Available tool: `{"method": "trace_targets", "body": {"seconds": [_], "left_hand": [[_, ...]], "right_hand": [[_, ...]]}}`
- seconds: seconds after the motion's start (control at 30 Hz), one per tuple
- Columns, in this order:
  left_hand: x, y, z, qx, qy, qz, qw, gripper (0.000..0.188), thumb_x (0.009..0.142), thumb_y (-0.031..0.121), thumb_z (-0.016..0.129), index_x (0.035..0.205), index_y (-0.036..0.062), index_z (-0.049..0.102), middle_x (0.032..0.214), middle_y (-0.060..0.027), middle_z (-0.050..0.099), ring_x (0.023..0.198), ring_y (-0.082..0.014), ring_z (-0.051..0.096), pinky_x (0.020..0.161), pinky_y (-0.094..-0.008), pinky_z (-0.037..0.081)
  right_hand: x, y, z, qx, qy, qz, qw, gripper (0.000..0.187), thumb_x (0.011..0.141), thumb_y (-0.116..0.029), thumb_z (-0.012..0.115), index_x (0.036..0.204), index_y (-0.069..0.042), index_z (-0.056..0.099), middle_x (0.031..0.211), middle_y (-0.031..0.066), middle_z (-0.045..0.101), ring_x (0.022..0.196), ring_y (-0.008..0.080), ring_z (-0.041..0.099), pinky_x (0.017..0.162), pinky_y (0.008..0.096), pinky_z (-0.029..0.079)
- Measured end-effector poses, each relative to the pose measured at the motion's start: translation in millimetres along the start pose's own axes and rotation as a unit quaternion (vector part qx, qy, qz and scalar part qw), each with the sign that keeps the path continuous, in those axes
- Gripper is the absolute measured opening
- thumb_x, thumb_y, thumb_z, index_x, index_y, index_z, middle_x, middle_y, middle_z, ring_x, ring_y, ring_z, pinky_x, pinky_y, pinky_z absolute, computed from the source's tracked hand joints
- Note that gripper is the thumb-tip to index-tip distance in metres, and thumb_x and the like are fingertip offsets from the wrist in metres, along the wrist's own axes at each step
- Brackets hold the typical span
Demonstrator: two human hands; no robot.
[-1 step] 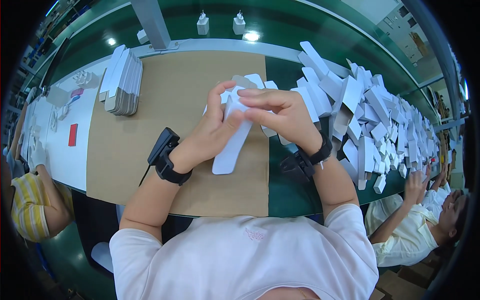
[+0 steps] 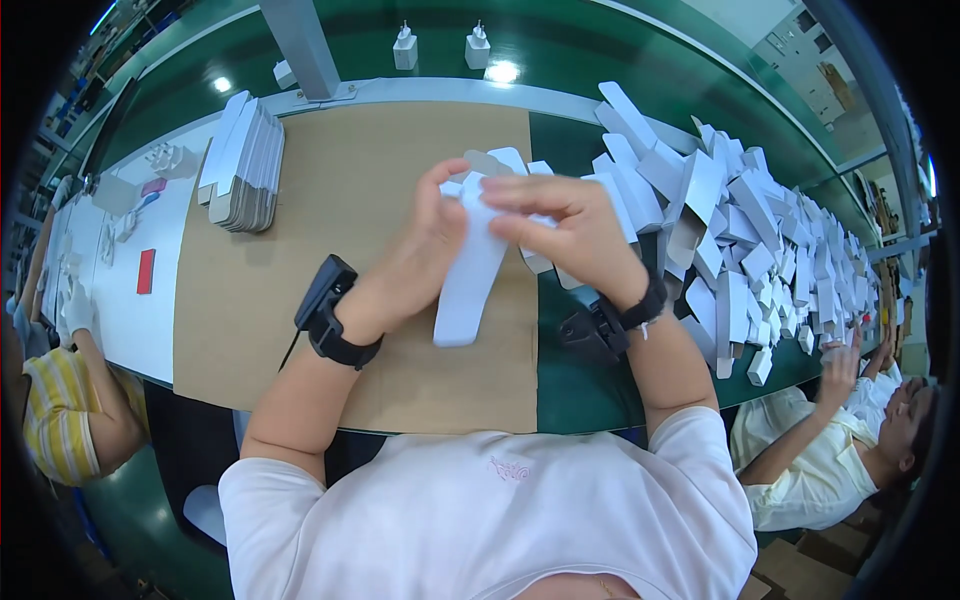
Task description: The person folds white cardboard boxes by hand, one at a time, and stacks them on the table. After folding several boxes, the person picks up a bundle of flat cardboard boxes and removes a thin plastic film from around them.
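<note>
Carton (image 2: 468, 265) slightly rightward, between grips (image 2: 422, 252) (image 2: 575, 225)

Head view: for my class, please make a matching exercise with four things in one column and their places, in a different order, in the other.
1. Held white carton
2. Red block
3. Neat carton stack
4. Jumbled carton heap

A. On the brown sheet, toward its far left corner
B. Mostly on the green tabletop at the right
C. Between the left hand and right hand
D. On the white surface at the left

Pairs: 1-C, 2-D, 3-A, 4-B
</note>
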State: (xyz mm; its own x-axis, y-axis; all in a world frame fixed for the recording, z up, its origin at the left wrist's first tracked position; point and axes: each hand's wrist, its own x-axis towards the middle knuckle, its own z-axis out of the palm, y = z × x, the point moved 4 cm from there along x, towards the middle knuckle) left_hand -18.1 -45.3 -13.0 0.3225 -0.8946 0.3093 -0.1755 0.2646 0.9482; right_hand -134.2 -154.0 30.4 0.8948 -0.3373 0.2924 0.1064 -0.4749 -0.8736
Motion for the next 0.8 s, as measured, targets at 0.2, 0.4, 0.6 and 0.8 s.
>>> {"method": "trace_targets", "body": {"seconds": [0.2, 0.4, 0.6, 0.8], "left_hand": [[-2.5, -5.6, -18.4, 0.576, 0.024, -0.058, 0.815, 0.061, 0.069, 0.047, 0.068, 0.092, -0.0080, 0.058, 0.087, -0.0218, 0.053, 0.089, -0.0326, 0.048, 0.080, -0.0387, 0.041], [2.1, -11.5, -18.5, 0.561, -0.007, -0.088, 0.823, 0.056, 0.064, 0.040, 0.074, 0.087, -0.0075, 0.054, 0.083, -0.0214, 0.056, 0.082, -0.0343, 0.053, 0.075, -0.0388, 0.044], [2.7, -12.6, -23.1, 0.443, 0.011, -0.172, 0.880, 0.057, 0.065, 0.031, 0.076, 0.101, -0.0032, 0.048, 0.089, -0.0261, 0.059, 0.087, -0.0408, 0.057, 0.074, -0.0428, 0.046], [5.0, 21.4, -11.6, 0.406, 0.072, 0.017, 0.911, 0.076, 0.069, 0.036, 0.074, 0.125, 0.0016, 0.036, 0.123, -0.0219, 0.041, 0.109, -0.0308, 0.045, 0.090, -0.0364, 0.039]], "right_hand": [[-50.0, -62.4, -147.2, -0.361, 0.502, -0.142, 0.773, 0.022, 0.081, -0.006, 0.063, 0.103, -0.005, 0.065, 0.085, 0.0022, 0.065, 0.070, 0.0054, 0.057, 0.061, 0.0168, 0.045], [-94.2, -40.1, -234.5, -0.558, 0.569, -0.019, 0.604, 0.024, 0.073, -0.013, 0.062, 0.097, -0.012, 0.068, 0.092, 0.0094, 0.066, 0.080, 0.0210, 0.064, 0.069, 0.0318, 0.049], [-88.0, -38.6, -221.7, -0.516, 0.613, -0.078, 0.593, 0.025, 0.073, -0.014, 0.068, 0.098, -0.010, 0.067, 0.089, 0.0068, 0.065, 0.078, 0.0141, 0.061, 0.071, 0.0252, 0.049], [-56.1, -81.3, -135.8, -0.062, 0.418, -0.159, 0.892, 0.027, 0.077, -0.001, 0.065, 0.103, 0.001, 0.061, 0.093, 0.0060, 0.060, 0.086, 0.0119, 0.058, 0.070, 0.0233, 0.051]]}}
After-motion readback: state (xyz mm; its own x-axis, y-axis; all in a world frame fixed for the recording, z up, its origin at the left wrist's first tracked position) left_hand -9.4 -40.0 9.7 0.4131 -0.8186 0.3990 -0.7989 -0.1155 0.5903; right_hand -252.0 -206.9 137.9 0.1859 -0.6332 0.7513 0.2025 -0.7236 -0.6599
